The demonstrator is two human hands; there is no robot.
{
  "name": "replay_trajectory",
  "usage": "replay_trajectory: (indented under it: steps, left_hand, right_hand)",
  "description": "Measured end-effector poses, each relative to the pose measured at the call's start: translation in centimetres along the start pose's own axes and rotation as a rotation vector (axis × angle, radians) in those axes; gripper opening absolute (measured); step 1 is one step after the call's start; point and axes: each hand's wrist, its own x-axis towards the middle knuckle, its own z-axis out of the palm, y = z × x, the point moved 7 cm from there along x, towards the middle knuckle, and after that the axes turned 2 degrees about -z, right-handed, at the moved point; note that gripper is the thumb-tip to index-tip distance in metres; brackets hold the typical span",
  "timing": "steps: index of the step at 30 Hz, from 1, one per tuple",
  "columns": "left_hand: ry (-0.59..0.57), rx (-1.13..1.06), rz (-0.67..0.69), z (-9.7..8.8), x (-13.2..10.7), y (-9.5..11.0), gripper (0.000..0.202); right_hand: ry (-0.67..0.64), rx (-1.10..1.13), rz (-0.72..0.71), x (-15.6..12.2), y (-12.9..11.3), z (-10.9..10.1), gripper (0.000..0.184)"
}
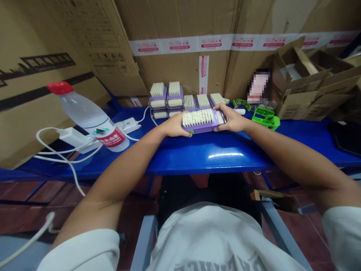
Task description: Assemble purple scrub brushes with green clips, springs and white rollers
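The fingers of the left hand (177,126) and the right hand (229,118) are curled together and clamped on opposite ends of a purple-backed brush (197,121), its white bristles facing up. It sits just above the front half of a blue table (239,154), and a small green piece (191,132) shows at its near edge under the left fingers.

Just behind it stand more purple-backed brushes (166,96), some stacked two high, all bristles up. To the right lie bright green plastic parts (265,119). Further right, open cardboard boxes (307,84) crowd the table's end; what lies inside them is too shadowed to tell, and a packet (259,87) beside them is blurred out.

On the left, a clear plastic water bottle (91,116) with a red cap (60,87) leans tilted against the table edge — whether it holds any water is hard to tell. A white charger (72,137) and a power strip (128,125) sit near it, joined by white cables (56,154).
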Motion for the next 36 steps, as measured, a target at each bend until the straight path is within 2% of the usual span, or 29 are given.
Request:
replay_trajectory:
  steps: [7, 13, 20, 25, 29, 31, 34, 36]
  left_hand:
    - [-0.002, 0.022, 0.002, 0.1, 0.0, -0.2, 0.090]
    - [-0.023, -0.029, 0.019, 0.1, 0.1, -0.1, 0.088]
    - [-0.013, -0.088, 0.060, -0.1, 0.6, -0.8, 0.101]
    - [0.069, -0.070, 0.158, -1.6, 0.5, 0.0, 0.118]
    - [0.170, -0.040, 0.140, -2.5, 0.5, 0.4, 0.110]
    - [0.172, -0.083, 0.092, -2.5, 0.6, 0.2, 0.099]
    - [0.144, -0.249, -0.005, -1.9, 0.6, -0.3, 0.086]
    - [0.119, -0.357, -0.042, -1.5, 0.5, -0.4, 0.082]
  right_hand:
    - [-0.005, -0.018, -0.001, -0.1, -0.3, -0.2, 0.094]
    - [-0.009, 0.101, 0.040, -0.2, -0.3, 0.5, 0.095]
    - [0.026, 0.189, 0.054, 0.2, 0.1, -0.3, 0.095]
    - [0.013, 0.503, 0.174, 0.1, 0.2, 0.2, 0.088]
    - [-0.016, 0.705, 0.253, -0.4, -0.2, 0.7, 0.069]
    - [-0.032, 0.679, 0.231, -0.4, -0.3, 0.6, 0.076]
    - [-0.056, 0.504, 0.154, -0.2, -0.3, 0.4, 0.106]
    - [-0.043, 0.377, 0.127, -0.1, -0.2, 0.3, 0.114]
